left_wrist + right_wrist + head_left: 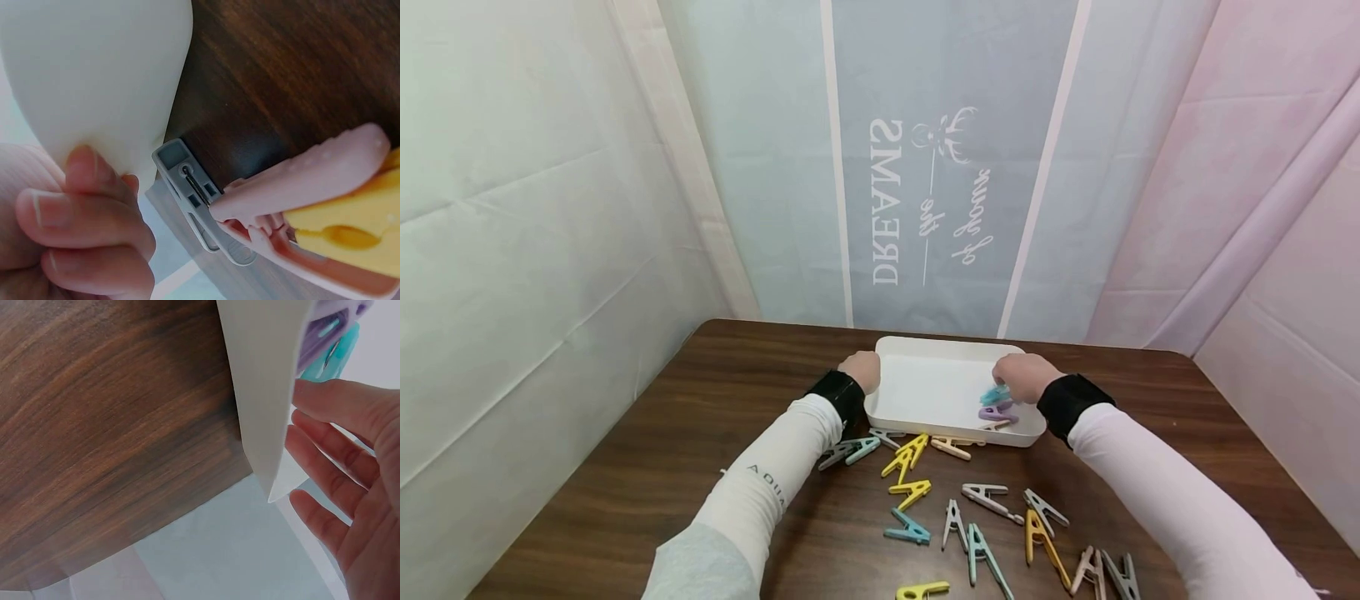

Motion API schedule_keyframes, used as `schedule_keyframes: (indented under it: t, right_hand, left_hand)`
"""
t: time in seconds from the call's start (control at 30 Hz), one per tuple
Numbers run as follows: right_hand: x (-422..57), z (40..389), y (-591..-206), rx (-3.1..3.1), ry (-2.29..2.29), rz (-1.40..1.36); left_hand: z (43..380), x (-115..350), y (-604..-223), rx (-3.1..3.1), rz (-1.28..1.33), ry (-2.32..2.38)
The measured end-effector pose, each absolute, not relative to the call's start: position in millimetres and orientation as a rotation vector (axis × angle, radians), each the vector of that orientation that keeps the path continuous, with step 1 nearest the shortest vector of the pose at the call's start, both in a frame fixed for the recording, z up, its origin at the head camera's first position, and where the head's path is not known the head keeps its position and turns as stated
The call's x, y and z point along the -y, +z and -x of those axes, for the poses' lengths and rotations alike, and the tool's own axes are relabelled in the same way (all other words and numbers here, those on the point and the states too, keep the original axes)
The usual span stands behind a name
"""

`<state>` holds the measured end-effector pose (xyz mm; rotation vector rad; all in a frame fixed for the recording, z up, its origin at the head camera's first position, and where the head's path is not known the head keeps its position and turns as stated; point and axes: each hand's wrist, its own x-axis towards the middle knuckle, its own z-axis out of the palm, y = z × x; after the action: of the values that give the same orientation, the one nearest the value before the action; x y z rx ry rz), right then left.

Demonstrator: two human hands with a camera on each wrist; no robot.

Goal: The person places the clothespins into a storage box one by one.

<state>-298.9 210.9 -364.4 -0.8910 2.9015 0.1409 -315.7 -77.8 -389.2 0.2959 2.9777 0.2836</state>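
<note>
A shallow white tray (925, 396) lies toward the far side of the table. My left hand (861, 369) holds its left end; in the left wrist view the curled fingers (94, 219) grip the tray's edge. Over the right end is my right hand (1024, 375), and in the right wrist view its fingers (331, 465) are spread and loosely extended beside the tray's wall (265, 394). A blue clothespin (996, 395) and a purple clothespin (997, 412) lie in the tray below that hand, with a pale one partly visible beside them.
Several clothespins are scattered in front of the tray, among them a yellow one (910, 493), a teal one (987, 554) and an orange one (1043, 546). A grey clothespin (194, 194) and a pink clothespin (300, 175) lie close to my left hand. Curtains hang around the wooden table (752, 392).
</note>
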Motion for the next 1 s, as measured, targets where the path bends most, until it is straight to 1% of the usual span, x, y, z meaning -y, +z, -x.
schedule_keyframes:
  t: [0.5, 0.83, 1.0]
  right_hand:
    - [-222.1, 305.1, -378.1, -2.954, 0.168, 0.945]
    - [-221.3, 303.7, -377.0, -2.939, 0.176, 0.904]
    - [-222.9, 303.8, -365.3, -2.905, 0.153, 0.886]
  left_hand:
    - [322.0, 78.1, -394.9, -2.976, -0.305, 0.313]
    - [321.3, 77.5, -395.3, -2.967, -0.304, 0.314]
    - [326.0, 79.7, -397.7, -2.983, -0.321, 0.285]
